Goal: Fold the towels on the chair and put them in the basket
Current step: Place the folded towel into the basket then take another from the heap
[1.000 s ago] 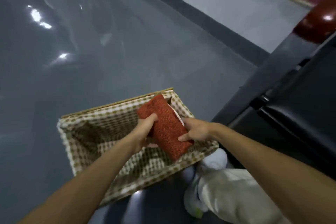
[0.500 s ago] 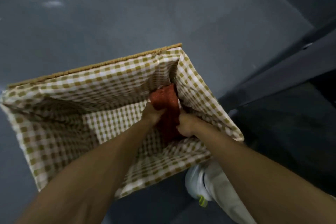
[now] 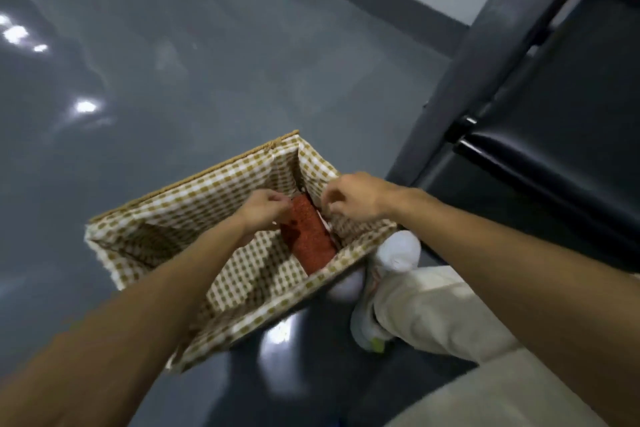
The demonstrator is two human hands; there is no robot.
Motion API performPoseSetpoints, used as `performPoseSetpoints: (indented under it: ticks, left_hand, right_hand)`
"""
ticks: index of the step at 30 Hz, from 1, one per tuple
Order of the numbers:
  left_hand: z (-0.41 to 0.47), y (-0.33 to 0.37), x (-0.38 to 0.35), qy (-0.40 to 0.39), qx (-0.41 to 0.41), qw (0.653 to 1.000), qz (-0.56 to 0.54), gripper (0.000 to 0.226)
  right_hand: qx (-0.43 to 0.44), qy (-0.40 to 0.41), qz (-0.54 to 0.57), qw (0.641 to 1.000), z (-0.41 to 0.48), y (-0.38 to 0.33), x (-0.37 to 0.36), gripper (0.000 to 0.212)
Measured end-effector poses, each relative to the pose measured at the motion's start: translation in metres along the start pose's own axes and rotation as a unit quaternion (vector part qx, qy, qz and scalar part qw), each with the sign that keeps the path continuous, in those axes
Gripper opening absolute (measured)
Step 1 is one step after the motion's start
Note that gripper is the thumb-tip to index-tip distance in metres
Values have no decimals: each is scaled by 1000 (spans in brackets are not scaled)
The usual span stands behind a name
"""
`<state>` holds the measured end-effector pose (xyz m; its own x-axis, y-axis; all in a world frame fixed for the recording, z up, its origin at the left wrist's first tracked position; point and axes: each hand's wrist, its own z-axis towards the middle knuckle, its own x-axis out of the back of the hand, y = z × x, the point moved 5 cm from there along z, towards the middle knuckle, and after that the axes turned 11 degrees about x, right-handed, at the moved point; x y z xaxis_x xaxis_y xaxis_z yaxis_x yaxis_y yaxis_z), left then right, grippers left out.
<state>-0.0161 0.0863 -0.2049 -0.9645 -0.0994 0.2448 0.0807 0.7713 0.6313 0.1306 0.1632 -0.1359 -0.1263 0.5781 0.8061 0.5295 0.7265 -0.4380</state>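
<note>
In the head view, both forearms reach over the basket (image 3: 207,180), where the folded red towel (image 3: 310,241) lies along its 3 o'clock wall; the left hand (image 3: 265,210) sits at the towel's 10 o'clock and the right hand (image 3: 356,198) at its 1 o'clock, both with curled fingers, and I cannot tell whether either grips anything.

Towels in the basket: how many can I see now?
1. A folded red towel lies in the basket along its right wall, between the left hand and the right hand. A pale edge beside it may be another, hidden.
</note>
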Motion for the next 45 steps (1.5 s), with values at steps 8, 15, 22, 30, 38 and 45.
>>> performPoseSetpoints:
  ticks: [8, 15, 22, 30, 38, 45]
  left_hand:
    - [-122, 172, -72, -5, -236, 967, 93, 14]
    - [-214, 283, -254, -100, -398, 887, 213, 12]
    - [-267, 315, -451, -214, -440, 818, 304, 12]
    - [-291, 307, -631, -284, -408, 814, 300, 35]
    - [-277, 321, -638, -326, -286, 899, 65, 6]
    - [-269, 354, -529, -463, -211, 857, -81, 29]
  right_hand:
    - [-47, 176, -119, 976, -181, 12, 111, 27]
    - [-235, 314, -104, 914, -401, 92, 139, 25]
    - [-431, 416, -88, 796, -590, 171, 102, 23]
    - [-553, 535, -21, 638, -724, 239, 42, 18]
    - [-513, 582, -35, 630, -710, 250, 47, 19]
    - [-386, 756, 269, 456, -666, 249, 80, 36]
